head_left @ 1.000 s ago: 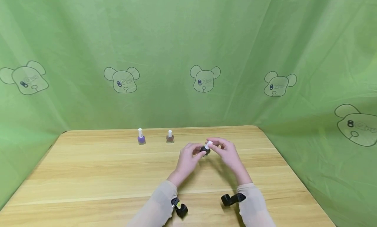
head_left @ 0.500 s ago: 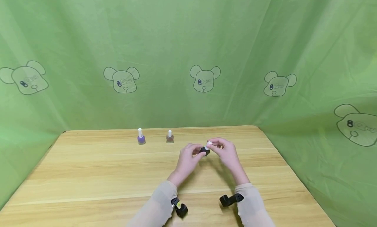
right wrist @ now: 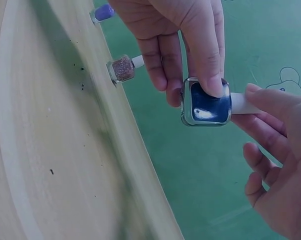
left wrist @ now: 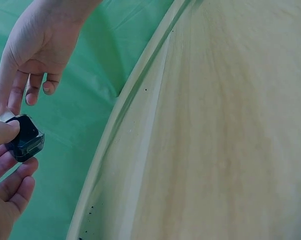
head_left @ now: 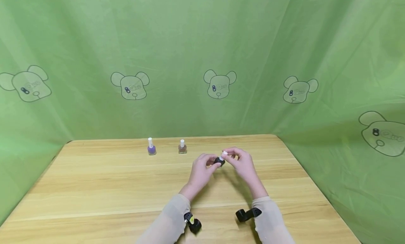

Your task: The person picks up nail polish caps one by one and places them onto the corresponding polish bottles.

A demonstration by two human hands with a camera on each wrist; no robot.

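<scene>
A dark nail polish bottle with a white cap is held above the table between both hands. My left hand grips its square glass body, the thumb across the flat face. With thumb and fingers my right hand pinches the white cap. In the head view the bottle tilts, its cap toward the upper right. The left wrist view shows the dark glass body with the left thumb covering part of it. The cap appears seated on the bottle's neck.
A purple nail polish bottle and a brownish glittery one stand upright near the far edge of the wooden table. Green curtain with bear heads hangs behind and beside it. Small dark specks dot the tabletop.
The right hand has shifted slightly left and down over the cap, covering more of it than a second ago. The left hand and the two standing bottles have stayed in place.
</scene>
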